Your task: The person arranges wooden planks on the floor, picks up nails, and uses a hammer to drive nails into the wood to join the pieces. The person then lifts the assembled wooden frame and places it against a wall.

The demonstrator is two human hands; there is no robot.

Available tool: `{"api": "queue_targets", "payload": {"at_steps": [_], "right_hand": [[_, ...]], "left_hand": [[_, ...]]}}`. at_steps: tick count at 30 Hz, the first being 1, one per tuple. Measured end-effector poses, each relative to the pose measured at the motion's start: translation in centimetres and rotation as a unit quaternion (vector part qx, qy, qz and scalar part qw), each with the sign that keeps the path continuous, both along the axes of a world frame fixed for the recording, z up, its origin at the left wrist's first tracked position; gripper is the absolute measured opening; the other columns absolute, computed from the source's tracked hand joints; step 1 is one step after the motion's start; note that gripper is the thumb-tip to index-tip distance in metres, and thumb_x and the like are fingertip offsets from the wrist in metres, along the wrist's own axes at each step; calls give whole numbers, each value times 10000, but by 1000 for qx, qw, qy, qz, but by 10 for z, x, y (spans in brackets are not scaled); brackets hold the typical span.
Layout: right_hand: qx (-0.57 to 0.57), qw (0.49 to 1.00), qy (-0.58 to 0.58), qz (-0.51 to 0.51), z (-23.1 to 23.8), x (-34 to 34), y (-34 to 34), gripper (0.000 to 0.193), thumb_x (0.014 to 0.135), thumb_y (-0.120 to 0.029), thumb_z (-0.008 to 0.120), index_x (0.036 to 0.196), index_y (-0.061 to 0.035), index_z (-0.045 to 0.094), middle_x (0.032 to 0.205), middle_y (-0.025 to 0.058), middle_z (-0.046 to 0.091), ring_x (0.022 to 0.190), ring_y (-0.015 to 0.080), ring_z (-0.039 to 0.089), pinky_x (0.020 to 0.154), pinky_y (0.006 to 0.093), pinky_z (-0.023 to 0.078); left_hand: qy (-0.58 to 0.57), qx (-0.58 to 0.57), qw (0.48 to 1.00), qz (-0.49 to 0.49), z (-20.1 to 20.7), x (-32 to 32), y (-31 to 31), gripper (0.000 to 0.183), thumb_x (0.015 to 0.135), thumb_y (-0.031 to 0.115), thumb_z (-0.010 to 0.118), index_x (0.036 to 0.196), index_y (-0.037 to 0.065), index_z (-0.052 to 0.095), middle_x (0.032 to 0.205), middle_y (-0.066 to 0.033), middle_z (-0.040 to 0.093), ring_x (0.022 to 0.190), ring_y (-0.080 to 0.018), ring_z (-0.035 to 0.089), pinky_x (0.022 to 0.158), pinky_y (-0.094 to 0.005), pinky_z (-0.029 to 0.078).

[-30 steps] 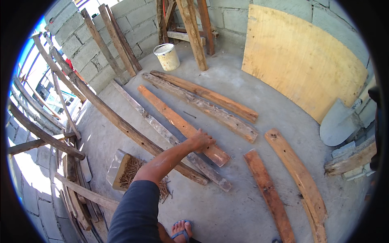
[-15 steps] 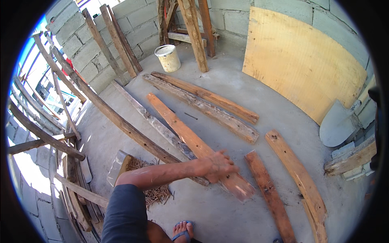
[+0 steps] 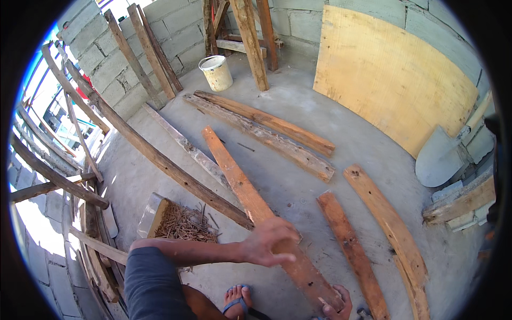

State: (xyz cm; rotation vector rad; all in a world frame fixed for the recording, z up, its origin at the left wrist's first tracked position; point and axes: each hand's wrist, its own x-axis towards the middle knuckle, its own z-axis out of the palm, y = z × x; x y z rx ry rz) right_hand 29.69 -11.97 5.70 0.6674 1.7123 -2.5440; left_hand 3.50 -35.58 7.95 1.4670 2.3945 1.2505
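A long reddish-brown wooden plank (image 3: 234, 178) slants from the middle of the floor toward me. My left hand (image 3: 271, 241) lies across its nearer half, fingers bent over the far edge and thumb along the top face. At the near end, my right hand (image 3: 338, 304) curls its fingers round the wood; its wrist is out of the picture. To the right lies a shorter, darker red-brown board (image 3: 352, 250), apart from both hands. Left of my forearm, a heap of rusty nails (image 3: 186, 224) spills from a tipped-over container (image 3: 152, 216).
Two beams (image 3: 266, 141) lie beyond the plank, and a long pole (image 3: 165, 165) runs along its left. More boards (image 3: 389, 224) lie at right. A white bucket (image 3: 217, 74), plywood sheet (image 3: 394, 74) and shovel (image 3: 440, 157) stand toward the block walls. My sandalled foot (image 3: 237, 298) is below.
The plank has shifted toward me and slightly right. My left hand has slowed and settled nearer on it. My right hand has come into view at the plank's near end.
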Motion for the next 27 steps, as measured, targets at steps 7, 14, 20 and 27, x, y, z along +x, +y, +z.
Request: {"api": "queue_targets", "payload": {"at_steps": [7, 14, 20, 27], "right_hand": [[58, 987, 75, 131, 93, -18, 2, 1062, 742, -364, 896, 1519, 67, 314, 1403, 219, 508, 1260, 287, 548, 1010, 412, 515], [-21, 975, 144, 165, 169, -74, -9, 1040, 795, -383, 870, 1527, 77, 292, 1423, 232, 504, 1189, 301, 609, 864, 366, 579], [-9, 967, 190, 168, 185, -95, -7, 942, 840, -297, 849, 1522, 69, 312, 1419, 225, 522, 1268, 282, 560, 1000, 425, 525], [14, 983, 130, 127, 183, -96, -4, 1006, 651, -275, 907, 1466, 62, 423, 1359, 235, 567, 1265, 300, 572, 1065, 413, 451]], "left_hand": [[-589, 130, 622, 499, 9, -18, -60, 600, 1021, 506, 481, 1419, 61, 415, 1425, -133, 489, 1311, -272, 484, 1046, -468, 435], [-663, 372, 572, 308, 27, -53, -47, 648, 1076, 520, 238, 1499, 51, 380, 1508, -154, 459, 1380, -345, 452, 1155, -551, 347], [-634, 326, 629, 311, 54, -64, -51, 607, 1083, 463, 251, 1501, 45, 390, 1488, -157, 488, 1369, -349, 471, 1159, -542, 350], [-638, 349, 619, 296, 34, -77, -64, 711, 1032, 531, 324, 1501, -1, 364, 1492, -190, 470, 1380, -368, 454, 1152, -538, 355]]}}
